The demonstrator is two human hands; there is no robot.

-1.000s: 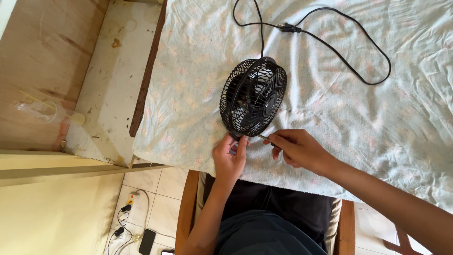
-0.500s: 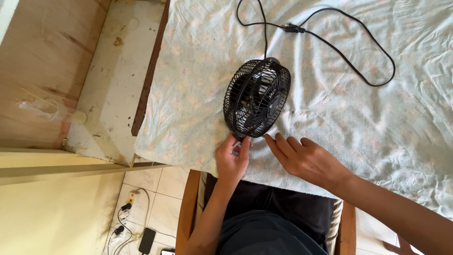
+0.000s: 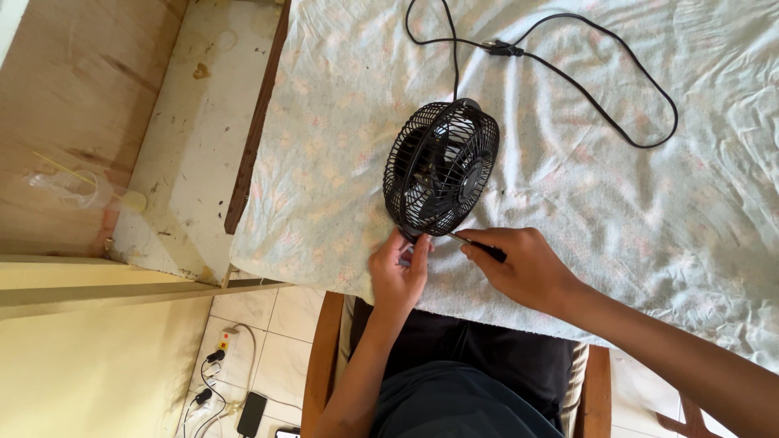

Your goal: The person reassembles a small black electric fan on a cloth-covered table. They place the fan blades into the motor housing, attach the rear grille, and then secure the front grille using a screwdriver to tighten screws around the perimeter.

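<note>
On a bench (image 3: 665,243) draped with a pale, wrinkled floral cloth (image 3: 341,146), a small black fan (image 3: 442,169) with a round wire cage lies tilted near the front edge, just above the person's lap. Its black power cord (image 3: 600,65) loops away across the cloth toward the far side. The left hand (image 3: 399,274) is closed around the fan's bottom rim, fingers pinched on a small part there that is too hidden to identify. The right hand (image 3: 523,268) is clamped on a thin screwdriver (image 3: 477,243) with a dark handle, whose metal tip now touches the base of the cage. Half a second earlier that hand lay open-fingered beside the fan with no tool at the cage; now the tip is set in place, which suggests work on a fastening at the fan's lower edge is under way. To the left, a worn wooden ledge (image 3: 195,138) meets the cloth. Below, on a tiled floor (image 3: 260,324), lie cables and a phone (image 3: 251,414).
</note>
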